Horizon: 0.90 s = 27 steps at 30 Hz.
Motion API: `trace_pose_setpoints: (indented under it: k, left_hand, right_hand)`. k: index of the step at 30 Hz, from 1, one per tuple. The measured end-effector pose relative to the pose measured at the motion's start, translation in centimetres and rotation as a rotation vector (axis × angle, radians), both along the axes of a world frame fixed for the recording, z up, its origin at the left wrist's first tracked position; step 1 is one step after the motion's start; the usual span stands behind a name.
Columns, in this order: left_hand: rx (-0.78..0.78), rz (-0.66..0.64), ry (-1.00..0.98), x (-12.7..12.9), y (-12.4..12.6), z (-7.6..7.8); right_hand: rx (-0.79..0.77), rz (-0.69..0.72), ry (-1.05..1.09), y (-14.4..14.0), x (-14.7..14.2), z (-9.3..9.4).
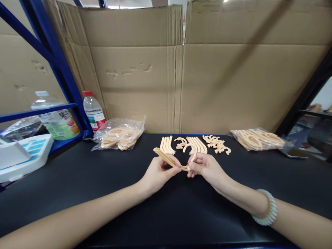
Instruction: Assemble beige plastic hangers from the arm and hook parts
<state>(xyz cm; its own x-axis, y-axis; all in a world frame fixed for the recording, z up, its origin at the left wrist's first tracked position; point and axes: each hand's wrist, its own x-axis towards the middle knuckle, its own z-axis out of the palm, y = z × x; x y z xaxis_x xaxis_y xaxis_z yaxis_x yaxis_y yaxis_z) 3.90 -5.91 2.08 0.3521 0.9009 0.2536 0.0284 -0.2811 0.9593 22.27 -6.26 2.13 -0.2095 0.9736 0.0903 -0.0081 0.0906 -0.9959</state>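
Between thumb and fingers, my left hand (pixel 162 173) grips a cream plastic hanger arm (pixel 166 159), a slightly curved bar that points up to the left. Pinched in my right hand (pixel 206 168) is a cream hook (pixel 190 148), its curve rising above the fingers. The hook's lower end meets the arm's right end between my fingertips; whether they are joined I cannot tell. Behind my hands lie a row of hanger arms (pixel 167 143) on the left and another row of arms (pixel 199 143) on the right. Small hooks (pixel 216 143) are heaped beside them, with a few loose hooks (pixel 181 142) between the rows.
On the black table (pixel 166 214) rest a clear bag of cream parts (pixel 121 135) at left and another bag (pixel 256 138) at right, near a flat dark object (pixel 293 152). A water bottle (pixel 93 112), a large bottle (pixel 58 121) and a white-blue tray (pixel 33 152) stand left. Cardboard (pixel 135 69) walls the back.
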Motion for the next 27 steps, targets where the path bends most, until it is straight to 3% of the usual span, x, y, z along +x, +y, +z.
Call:
trace_pose_setpoints:
  k: [5, 14, 20, 23, 27]
  left_hand:
    - [-0.062, 0.031, -0.019, 0.2, -0.2, -0.1]
    - [-0.223, 0.077, -0.222, 0.1, 0.2, -0.7]
    - [-0.198, -0.041, -0.142, 0.5, -0.4, -0.4]
    - [-0.262, -0.029, -0.157, 0.6, -0.5, -0.2]
    - [-0.342, 0.033, -0.216, 0.5, -0.4, 0.0]
  right_hand:
    - [0.018, 0.012, 0.033, 0.0, -0.1, -0.2]
    - [0.097, -0.009, 0.052, 0.0, -0.1, 0.1]
    - [0.058, 0.043, 0.070, -0.4, -0.5, 0.1]
    - [0.057, 0.055, 0.083, 0.0, -0.3, 0.1]
    - [0.208, -0.058, 0.016, 1.7, 1.5, 0.6]
